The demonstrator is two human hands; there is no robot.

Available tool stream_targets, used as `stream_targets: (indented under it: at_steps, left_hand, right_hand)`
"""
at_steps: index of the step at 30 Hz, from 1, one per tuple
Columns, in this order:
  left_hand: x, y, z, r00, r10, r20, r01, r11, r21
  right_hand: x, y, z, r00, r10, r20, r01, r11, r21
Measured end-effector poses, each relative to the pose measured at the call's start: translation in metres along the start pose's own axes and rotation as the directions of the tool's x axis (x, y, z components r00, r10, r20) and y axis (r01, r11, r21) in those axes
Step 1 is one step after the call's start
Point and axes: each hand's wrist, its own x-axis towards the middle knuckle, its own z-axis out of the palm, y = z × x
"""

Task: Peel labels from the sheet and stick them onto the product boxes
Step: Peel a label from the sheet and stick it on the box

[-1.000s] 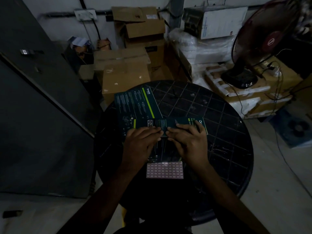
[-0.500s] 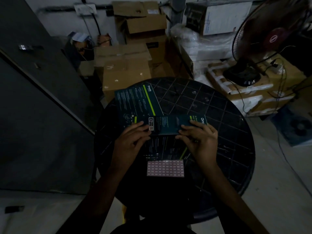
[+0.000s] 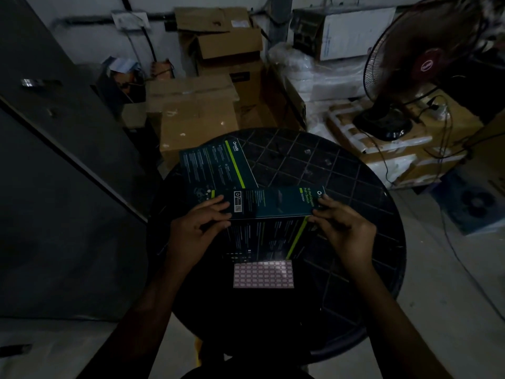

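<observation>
Teal box (image 3: pixel 273 205) gripped at both ends by left hand (image 3: pixel 196 228) and right hand (image 3: pixel 344 228) | label unconfirmed | sheet (image 3: pixel 263 274) just below box, nearly full | second box (image 3: pixel 216 165) beyond, pending

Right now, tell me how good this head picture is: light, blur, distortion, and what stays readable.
Head view: very dim, and the round table is nearly black. The pink label sheet is the brightest thing near the hands. Print on the box held by the left hand and right hand is only partly legible. Wide-angle bending curves the edges; the fan looks blurred.
</observation>
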Motion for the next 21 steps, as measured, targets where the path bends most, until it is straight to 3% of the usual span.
stream_targets:
  at_steps: [9, 11, 13, 15, 17, 19, 21]
  left_hand:
    - [0.001, -0.009, 0.004, 0.995, -0.086, -0.058, 0.076, 0.985, -0.157]
    - [0.002, -0.007, 0.000, 0.999, -0.029, -0.038, 0.026, 0.998, -0.054]
    - [0.003, -0.002, -0.002, 0.998, 0.063, 0.013, -0.064, 0.983, 0.175]
    - [0.003, 0.006, 0.002, 0.990, 0.110, 0.090, -0.140, 0.881, 0.451]
    - [0.002, 0.016, 0.014, 0.977, 0.124, 0.172, -0.209, 0.703, 0.680]
    - [0.005, 0.024, 0.031, 0.959, 0.125, 0.256, -0.279, 0.592, 0.756]
    - [0.013, 0.030, 0.050, 0.941, 0.123, 0.315, -0.327, 0.571, 0.753]
  right_hand:
    - [-0.007, 0.008, -0.009, 0.990, 0.142, 0.019, -0.143, 0.976, 0.162]
    - [-0.005, 0.007, -0.007, 0.982, 0.186, -0.014, -0.179, 0.964, 0.198]
    - [-0.003, 0.004, -0.005, 0.975, 0.219, -0.042, -0.203, 0.950, 0.236]
    - [-0.001, 0.000, -0.005, 0.972, 0.230, -0.051, -0.210, 0.945, 0.251]
    - [0.001, -0.001, -0.005, 0.973, 0.224, -0.057, -0.204, 0.948, 0.244]
    - [0.001, 0.000, -0.004, 0.975, 0.218, -0.049, -0.199, 0.947, 0.254]
    - [-0.003, 0.003, -0.003, 0.985, 0.171, -0.037, -0.160, 0.963, 0.217]
